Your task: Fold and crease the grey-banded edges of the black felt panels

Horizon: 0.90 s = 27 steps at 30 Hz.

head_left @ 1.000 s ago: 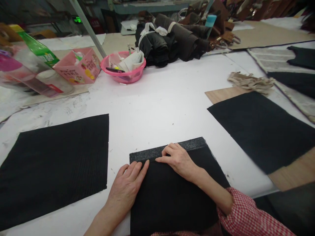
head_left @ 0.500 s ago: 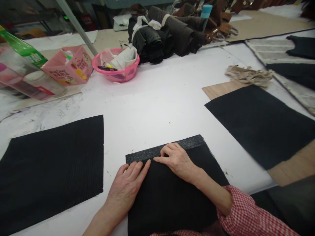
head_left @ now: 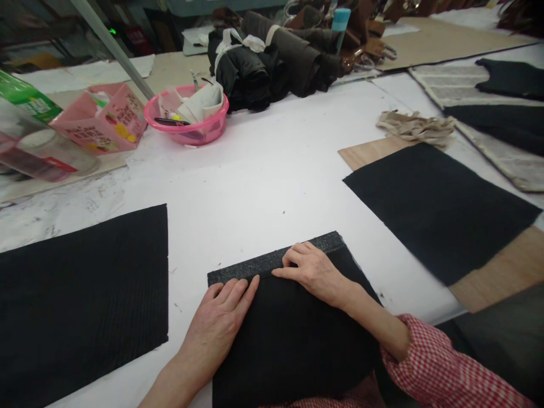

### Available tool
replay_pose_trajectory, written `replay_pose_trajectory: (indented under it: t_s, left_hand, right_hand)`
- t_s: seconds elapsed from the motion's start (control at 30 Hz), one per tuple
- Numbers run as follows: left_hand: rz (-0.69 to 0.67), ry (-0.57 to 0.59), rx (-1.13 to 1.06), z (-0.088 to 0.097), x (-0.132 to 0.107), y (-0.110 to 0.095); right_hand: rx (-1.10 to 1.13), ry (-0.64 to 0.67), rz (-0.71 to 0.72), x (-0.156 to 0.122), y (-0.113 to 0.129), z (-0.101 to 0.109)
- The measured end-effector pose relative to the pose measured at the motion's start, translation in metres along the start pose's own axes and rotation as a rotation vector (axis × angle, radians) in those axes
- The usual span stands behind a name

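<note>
On the black sheet [head_left: 293,340], the left hand [head_left: 221,320] lies flat, the right hand [head_left: 313,272] curled, pinch unclear.

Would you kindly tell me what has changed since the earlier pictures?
The left hand and right hand have slid slightly right along the speckled strip, and the camera view has shifted right. Both hands stayed on the black panel, which, like the pink basin, stayed put.

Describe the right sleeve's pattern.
The right sleeve has small red and white checks, shown in the head view.

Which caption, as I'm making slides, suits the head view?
Left hand and right hand on a black sheet with speckled strip.
</note>
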<state>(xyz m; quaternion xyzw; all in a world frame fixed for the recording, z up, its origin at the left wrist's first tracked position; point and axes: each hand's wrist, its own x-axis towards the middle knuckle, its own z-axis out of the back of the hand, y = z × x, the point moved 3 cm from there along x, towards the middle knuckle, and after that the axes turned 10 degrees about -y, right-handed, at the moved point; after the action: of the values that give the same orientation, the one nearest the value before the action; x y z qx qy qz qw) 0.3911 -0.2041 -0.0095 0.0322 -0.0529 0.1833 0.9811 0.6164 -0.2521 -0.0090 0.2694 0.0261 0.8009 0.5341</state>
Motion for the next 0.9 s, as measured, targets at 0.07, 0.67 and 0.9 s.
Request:
replay_pose_trajectory:
  t_s: [0.07,0.67,0.9]
  left_hand:
    - [-0.002,0.018,-0.006,-0.001,0.001,0.000]
    - [-0.045,0.102,-0.005,-0.001,0.025,-0.009]
    - [-0.095,0.071,-0.019,-0.003,0.031,-0.015]
  right_hand:
    - [-0.001,-0.007,0.002,-0.001,0.000,0.000]
    - [-0.030,-0.011,-0.017,-0.017,-0.016,0.015]
    - [-0.040,-0.005,-0.023,-0.027,-0.025,0.024]
